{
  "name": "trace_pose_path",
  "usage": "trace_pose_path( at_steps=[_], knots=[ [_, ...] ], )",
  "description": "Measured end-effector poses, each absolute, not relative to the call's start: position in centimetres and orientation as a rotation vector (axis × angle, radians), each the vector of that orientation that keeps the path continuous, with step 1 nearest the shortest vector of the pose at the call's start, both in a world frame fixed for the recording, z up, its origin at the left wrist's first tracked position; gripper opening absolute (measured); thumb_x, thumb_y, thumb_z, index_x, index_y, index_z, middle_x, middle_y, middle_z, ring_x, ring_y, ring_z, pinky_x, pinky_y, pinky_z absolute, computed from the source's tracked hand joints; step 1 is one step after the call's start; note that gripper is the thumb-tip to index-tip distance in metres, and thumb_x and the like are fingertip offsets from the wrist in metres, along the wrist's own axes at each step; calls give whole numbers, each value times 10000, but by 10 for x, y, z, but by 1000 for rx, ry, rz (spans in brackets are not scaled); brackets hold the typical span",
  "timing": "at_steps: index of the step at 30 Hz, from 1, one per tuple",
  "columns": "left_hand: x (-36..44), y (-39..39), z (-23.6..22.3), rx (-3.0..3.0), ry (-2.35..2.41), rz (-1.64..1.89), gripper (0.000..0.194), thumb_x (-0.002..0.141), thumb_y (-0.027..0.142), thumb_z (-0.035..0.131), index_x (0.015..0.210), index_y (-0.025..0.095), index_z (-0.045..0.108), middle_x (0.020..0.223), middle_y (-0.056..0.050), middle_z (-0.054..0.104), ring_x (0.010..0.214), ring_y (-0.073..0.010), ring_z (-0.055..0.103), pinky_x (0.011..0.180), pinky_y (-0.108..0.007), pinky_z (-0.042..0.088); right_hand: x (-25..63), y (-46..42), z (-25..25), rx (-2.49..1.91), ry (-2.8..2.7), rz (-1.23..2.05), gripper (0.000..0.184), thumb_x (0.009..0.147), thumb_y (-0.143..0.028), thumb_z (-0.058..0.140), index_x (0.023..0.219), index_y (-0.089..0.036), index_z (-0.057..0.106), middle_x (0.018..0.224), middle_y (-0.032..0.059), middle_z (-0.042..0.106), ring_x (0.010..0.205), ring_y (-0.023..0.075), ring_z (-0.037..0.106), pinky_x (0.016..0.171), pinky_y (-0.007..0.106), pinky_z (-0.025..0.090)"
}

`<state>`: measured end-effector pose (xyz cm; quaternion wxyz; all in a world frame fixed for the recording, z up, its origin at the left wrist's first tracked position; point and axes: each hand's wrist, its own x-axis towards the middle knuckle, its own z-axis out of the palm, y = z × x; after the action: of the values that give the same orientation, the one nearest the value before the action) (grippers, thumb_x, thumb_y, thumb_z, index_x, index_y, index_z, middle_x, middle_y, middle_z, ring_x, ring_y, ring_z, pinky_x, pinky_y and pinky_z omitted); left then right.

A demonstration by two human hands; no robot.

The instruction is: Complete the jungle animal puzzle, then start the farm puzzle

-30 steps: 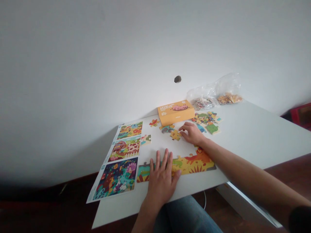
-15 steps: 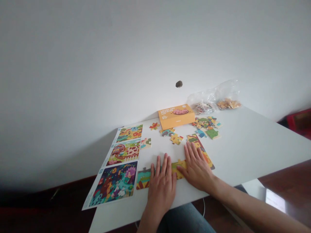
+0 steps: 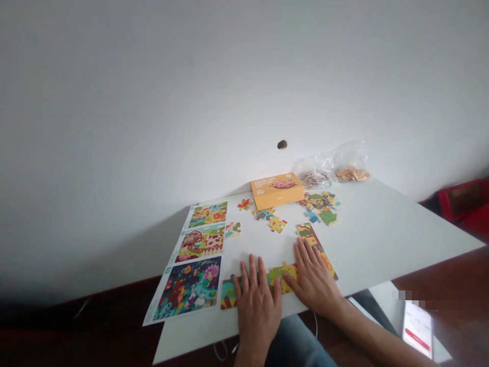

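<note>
My left hand (image 3: 257, 298) lies flat, fingers spread, on the left part of a joined strip of colourful puzzle pieces (image 3: 280, 272) near the front edge of the white table (image 3: 382, 234). My right hand (image 3: 313, 278) lies flat beside it, fingers stretched out, pressing the strip's right part, where a column of joined pieces (image 3: 311, 237) runs away from me. Neither hand holds anything. Loose pieces (image 3: 277, 223) lie just beyond the hands.
A sheet with three printed pictures (image 3: 194, 262) lies at the left. An orange puzzle box (image 3: 277, 189) stands at the back by the wall. A heap of loose pieces (image 3: 321, 204) and clear bags of pieces (image 3: 332, 168) sit at the back right.
My right hand has come back from the loose pieces near the box and now lies flat on the joined strip. A column of pieces now stands at the strip's right end.
</note>
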<state>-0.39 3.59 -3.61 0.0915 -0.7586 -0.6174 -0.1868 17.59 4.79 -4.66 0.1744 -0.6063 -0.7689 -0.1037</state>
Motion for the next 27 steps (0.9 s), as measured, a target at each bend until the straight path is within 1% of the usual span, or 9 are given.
trace_pose_path(
  at_steps=[4, 8, 11, 13, 17, 20, 22, 24, 27],
  knots=[
    [-3, 36, -32, -2250, -1884, -559, 588, 948, 379, 472, 1475, 121, 428, 1569, -162, 335, 1433, -401, 305, 1140, -624, 263, 173, 49, -48, -1718, -2166, -267, 818, 941, -585, 438, 1503, -3, 314, 1592, 236, 195, 1483, 379, 167, 1166, 524, 277],
    [-10, 34, -32, -2247, -1895, -559, 602, 946, 383, 482, 1483, 119, 412, 1581, -168, 308, 1438, -397, 295, 1141, -601, 281, 181, 50, -50, -1792, -2098, -217, 894, 924, -639, 428, 1520, 8, 263, 1586, 252, 201, 1478, 375, 190, 1165, 513, 282],
    [-21, 31, -33, -2255, -1870, -581, 637, 941, 372, 492, 1512, 126, 354, 1589, -153, 297, 1454, -373, 273, 1144, -557, 309, 198, 48, -51, -1867, -2064, -171, 845, 950, -616, 389, 1544, -37, 229, 1589, 217, 228, 1473, 345, 231, 1157, 500, 300],
    [-27, 29, -34, -2278, -1841, -575, 670, 938, 376, 497, 1533, 134, 305, 1593, -145, 291, 1462, -364, 259, 1148, -544, 313, 208, 46, -52, -1906, -2060, -151, 826, 958, -614, 367, 1559, -71, 202, 1595, 194, 230, 1470, 338, 245, 1149, 513, 305],
    [-29, 29, -34, -2284, -1822, -540, 712, 940, 354, 486, 1557, 122, 216, 1591, -156, 290, 1468, -374, 235, 1143, -562, 306, 209, 50, -50, -1975, -2033, -128, 822, 955, -608, 359, 1557, -68, 211, 1608, 182, 195, 1482, 368, 182, 1156, 554, 262],
    [-28, 31, -36, -2269, -1817, -548, 737, 935, 345, 489, 1565, 128, 176, 1586, -153, 304, 1468, -374, 235, 1142, -565, 305, 199, 61, -50, -2027, -1996, -130, 759, 966, -519, 352, 1546, -44, 236, 1610, 181, 194, 1486, 390, 139, 1159, 597, 211],
    [-28, 32, -38, -2261, -1825, -553, 738, 932, 358, 494, 1566, 143, 183, 1586, -142, 310, 1469, -370, 236, 1141, -558, 308, 192, 69, -51, -2053, -1969, -155, 717, 966, -454, 346, 1532, -22, 259, 1600, 197, 218, 1487, 396, 127, 1158, 632, 160],
    [-28, 31, -40, -2263, -1848, -543, 733, 930, 389, 499, 1561, 150, 212, 1590, -132, 305, 1471, -367, 230, 1142, -552, 308, 187, 74, -53, -2026, -1986, -173, 709, 966, -456, 348, 1511, -5, 299, 1589, 215, 236, 1488, 388, 129, 1164, 630, 137],
    [-29, 29, -39, -2274, -1885, -509, 728, 931, 434, 500, 1550, 141, 252, 1599, -127, 285, 1476, -364, 215, 1154, -548, 294, 185, 75, -55, -1935, -2048, -168, 763, 960, -552, 362, 1497, -11, 333, 1588, 222, 232, 1489, 360, 155, 1175, 565, 188]
  ],
)
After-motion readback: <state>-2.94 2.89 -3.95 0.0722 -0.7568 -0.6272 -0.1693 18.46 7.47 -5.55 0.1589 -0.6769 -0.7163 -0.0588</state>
